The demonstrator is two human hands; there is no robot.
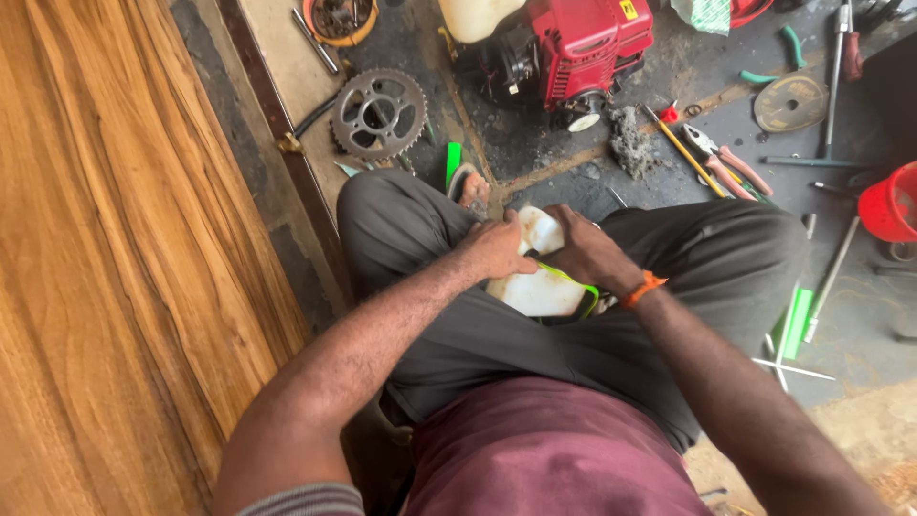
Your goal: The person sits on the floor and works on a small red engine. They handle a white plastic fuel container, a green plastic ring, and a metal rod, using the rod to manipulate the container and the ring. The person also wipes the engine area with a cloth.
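- Wooden door (105, 258), large and orange-brown, fills the left side of the view; it stands just beside the person's left knee.
- Floor (573, 158) is dark, oily concrete, and many tools lie on it.
- Red small engine (564, 48) with a cream tank stands on the floor in front of the knees, apart from the hands.
- White plastic tank (537, 287), with a green strap along its right edge, rests in the lap between the thighs; both hands are on it.
- Toothed sprocket (378, 113) lies on the floor to the left of the engine.
- Left hand (497, 250) is curled on the upper left edge of the tank and presses it down.
- Right hand (587, 253) is clenched over the top of the tank; the fingers hide what they pinch, so I cannot tell if a small part is there.
- Pliers (723, 161) with pink handles and a yellow-handled screwdriver (684, 148) lie to the right, well apart from the hands.
- Risk, in my judgement: the tank is held only by the lap, so a strong pull may make it slip onto the dirty floor, or the fingers may be pinched at the strap.
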